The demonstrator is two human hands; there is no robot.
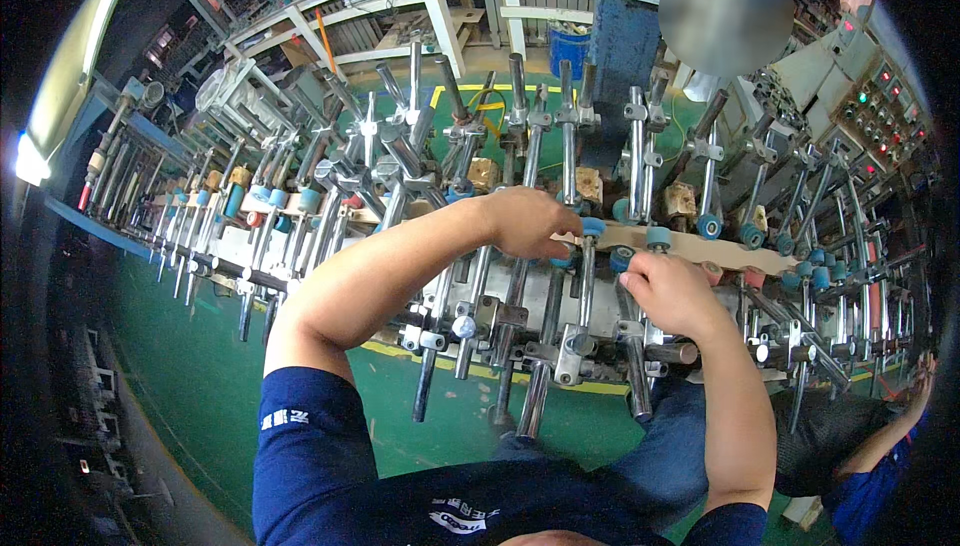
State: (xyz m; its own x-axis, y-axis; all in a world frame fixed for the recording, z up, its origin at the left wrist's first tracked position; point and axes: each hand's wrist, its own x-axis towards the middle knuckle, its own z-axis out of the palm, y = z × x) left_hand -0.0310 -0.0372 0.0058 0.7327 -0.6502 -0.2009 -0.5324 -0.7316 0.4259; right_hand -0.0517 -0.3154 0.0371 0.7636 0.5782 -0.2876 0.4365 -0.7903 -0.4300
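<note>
A long pale strip, wood-like in colour [690, 243], runs across the line between rows of small rollers. My left hand [530, 224] reaches over it from the left, fingers curled downward beside a blue roller [592, 227]; what lies within them is hidden. Closed, with the thumb bent in, my right hand [668, 289] is at the strip's near side, next to a dark blue roller [622, 258]. Its grip is hidden too. Just beyond that hand stands a teal roller [657, 237] on a metal rod.
Chrome rods [637, 151] and clamps crowd both sides. A control panel with lit buttons [880, 116] stands far right. White workbenches [440, 21], a blue bin [569, 51] and a blue column [625, 56] are behind. Another person's arm [890, 436] shows at lower right.
</note>
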